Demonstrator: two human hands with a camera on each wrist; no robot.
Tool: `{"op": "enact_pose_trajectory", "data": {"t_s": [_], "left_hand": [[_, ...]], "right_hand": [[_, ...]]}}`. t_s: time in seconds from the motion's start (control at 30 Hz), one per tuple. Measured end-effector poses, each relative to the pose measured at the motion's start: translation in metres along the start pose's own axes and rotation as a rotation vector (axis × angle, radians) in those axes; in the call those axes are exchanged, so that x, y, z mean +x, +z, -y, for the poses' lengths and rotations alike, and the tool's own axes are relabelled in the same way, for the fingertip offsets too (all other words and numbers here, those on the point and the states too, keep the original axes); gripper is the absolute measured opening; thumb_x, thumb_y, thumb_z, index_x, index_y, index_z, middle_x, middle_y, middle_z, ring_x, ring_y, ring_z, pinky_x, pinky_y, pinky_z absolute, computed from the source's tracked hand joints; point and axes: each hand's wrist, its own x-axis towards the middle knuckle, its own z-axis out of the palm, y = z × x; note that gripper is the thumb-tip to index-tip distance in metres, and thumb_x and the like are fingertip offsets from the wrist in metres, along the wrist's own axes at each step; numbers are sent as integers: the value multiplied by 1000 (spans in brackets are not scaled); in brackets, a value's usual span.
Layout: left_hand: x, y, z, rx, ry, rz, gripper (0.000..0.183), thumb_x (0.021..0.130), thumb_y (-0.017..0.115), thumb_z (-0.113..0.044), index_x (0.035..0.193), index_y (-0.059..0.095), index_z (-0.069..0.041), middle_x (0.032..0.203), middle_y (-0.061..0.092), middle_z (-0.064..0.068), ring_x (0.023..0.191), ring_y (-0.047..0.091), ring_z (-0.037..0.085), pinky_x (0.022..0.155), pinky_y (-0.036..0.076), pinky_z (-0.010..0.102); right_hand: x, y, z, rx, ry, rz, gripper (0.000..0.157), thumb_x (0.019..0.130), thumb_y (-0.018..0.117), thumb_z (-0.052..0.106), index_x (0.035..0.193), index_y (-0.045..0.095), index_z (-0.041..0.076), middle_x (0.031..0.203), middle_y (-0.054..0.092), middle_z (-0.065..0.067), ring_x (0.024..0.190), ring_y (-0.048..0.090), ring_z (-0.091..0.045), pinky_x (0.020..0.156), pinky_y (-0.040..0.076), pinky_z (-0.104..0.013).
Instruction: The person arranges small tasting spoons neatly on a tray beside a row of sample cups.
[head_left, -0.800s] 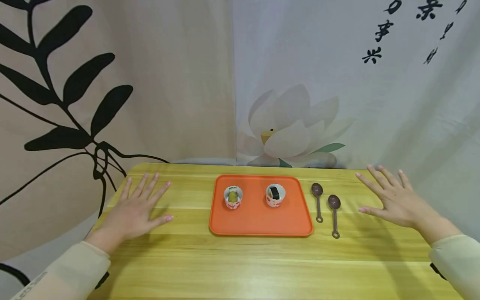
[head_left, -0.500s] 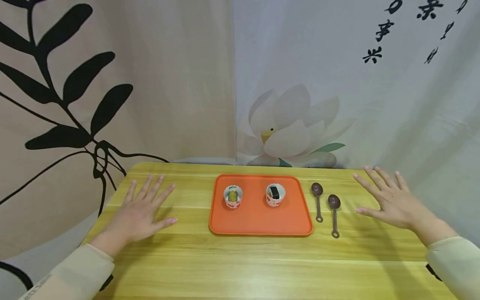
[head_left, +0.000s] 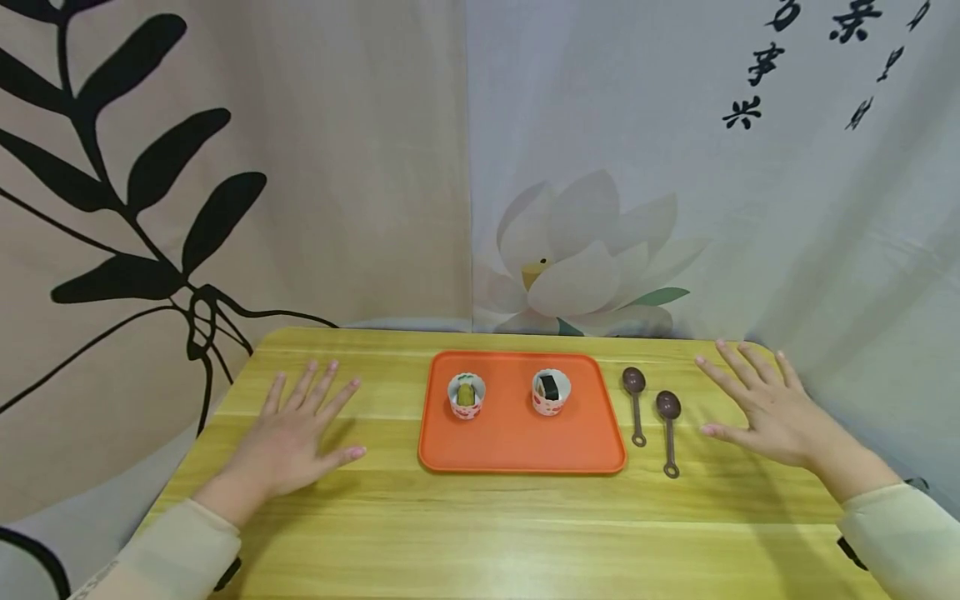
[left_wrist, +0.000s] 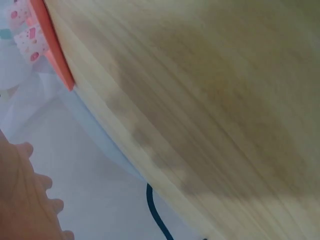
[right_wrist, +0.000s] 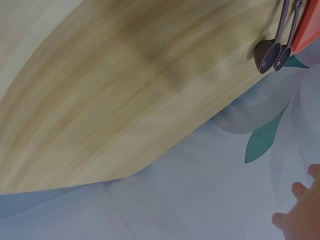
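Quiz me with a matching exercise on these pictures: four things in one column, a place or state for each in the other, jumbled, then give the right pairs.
Things
1. Red-and-white round cup with a greenish piece inside
2. Red-and-white round cup with a black-and-white piece inside
3. Dark brown, ring-handled spoon nearer the right hand
4. Bare left hand

Places and states
A. Lying on the yellowish wooden table
B. On the right half of the orange rectangular tray
C. Fingers spread, holding nothing
D. On the tray's left half

Right pairs: 1-D, 2-B, 3-A, 4-C
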Motion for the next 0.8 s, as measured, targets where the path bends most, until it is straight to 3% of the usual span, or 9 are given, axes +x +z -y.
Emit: {"op": "enact_pose_trajectory", "data": {"t_s": [0.23, 0.43, 0.8], "left_hand": [[-2, 4, -5, -41, 0, 1, 89, 95, 49, -66, 163, 10, -23, 166, 2, 17, 151, -2, 43, 115, -17, 57], [-1, 8, -11, -58, 3, 1, 89, 95, 44, -71, 163, 10, -24, 166, 2, 16, 151, -1, 43, 116, -13, 59], [3, 12, -22, -117, -19, 21, 88, 95, 48, -68, 163, 12, -25, 166, 3, 15, 151, 0, 42, 117, -12, 59]], "right_hand": [[1, 3, 7, 13, 15, 3, 95, 87, 68, 58, 162, 20, 23, 168, 4, -11, 154, -2, -33, 116, -13, -62], [1, 4, 16, 77, 22, 17, 95, 88, 69, 54, 162, 18, 23, 168, 1, -10, 153, 0, -36, 116, -11, -63], [2, 9, 23, 104, 22, 19, 95, 89, 69, 53, 162, 16, 24, 168, 1, -10, 153, 1, -36, 117, -12, -60]]}}
